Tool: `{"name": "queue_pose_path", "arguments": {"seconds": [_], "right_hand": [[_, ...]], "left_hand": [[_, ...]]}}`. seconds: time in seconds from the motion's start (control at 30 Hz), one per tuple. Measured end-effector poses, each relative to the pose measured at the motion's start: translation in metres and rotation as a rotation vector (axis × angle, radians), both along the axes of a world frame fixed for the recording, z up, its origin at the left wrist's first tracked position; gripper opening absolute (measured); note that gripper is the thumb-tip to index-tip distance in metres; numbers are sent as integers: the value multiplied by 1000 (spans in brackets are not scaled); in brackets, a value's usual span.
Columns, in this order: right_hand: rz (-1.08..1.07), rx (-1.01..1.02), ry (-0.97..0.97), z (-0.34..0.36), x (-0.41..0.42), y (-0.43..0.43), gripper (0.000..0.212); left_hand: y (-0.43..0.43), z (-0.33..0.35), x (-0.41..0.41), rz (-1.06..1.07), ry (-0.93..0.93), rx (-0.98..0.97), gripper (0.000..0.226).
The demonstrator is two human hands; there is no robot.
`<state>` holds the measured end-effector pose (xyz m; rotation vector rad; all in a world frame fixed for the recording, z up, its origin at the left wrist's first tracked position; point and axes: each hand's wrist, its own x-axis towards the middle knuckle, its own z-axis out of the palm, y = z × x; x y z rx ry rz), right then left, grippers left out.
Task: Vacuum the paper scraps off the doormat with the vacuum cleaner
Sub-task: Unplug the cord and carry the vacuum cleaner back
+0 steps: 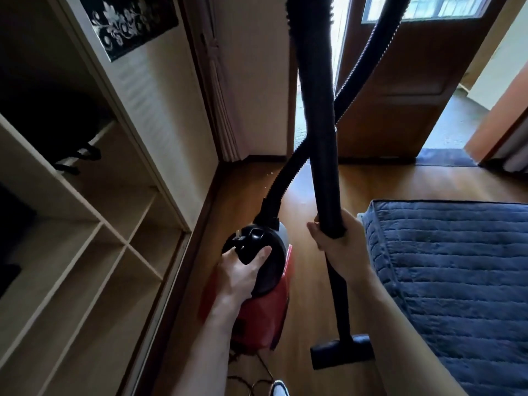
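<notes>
On the floor, 2 hands (340,247) grip 1 vacuum cleaner (261,298).

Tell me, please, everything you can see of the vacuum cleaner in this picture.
The vacuum cleaner is a small canister with a red body and a round black top, standing on the wooden floor beside the open shelving. A ribbed black hose rises from its front, loops up out of view and comes back down as a rigid black tube ending in a flat black floor nozzle on the floor beside the blue quilted mat. The left hand rests on the top; the right hand grips the tube.
</notes>
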<state>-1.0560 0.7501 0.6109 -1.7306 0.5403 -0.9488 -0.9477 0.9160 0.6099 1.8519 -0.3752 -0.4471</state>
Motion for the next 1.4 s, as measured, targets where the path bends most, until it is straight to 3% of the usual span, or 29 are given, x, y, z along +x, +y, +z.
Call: {"name": "queue_pose_path", "arguments": {"seconds": [0.47, 0.97, 1.4], "right_hand": [[-20, -23, 39, -6, 134, -155, 22], [80, -30, 4, 15, 306, -432, 19], [119, -29, 78, -5, 426, -564, 21]], "left_hand": [[-151, -11, 143, 19, 2, 4, 18], [-398, -10, 309, 141, -99, 47, 25], [-528, -23, 411, 271, -5, 12, 20]]}}
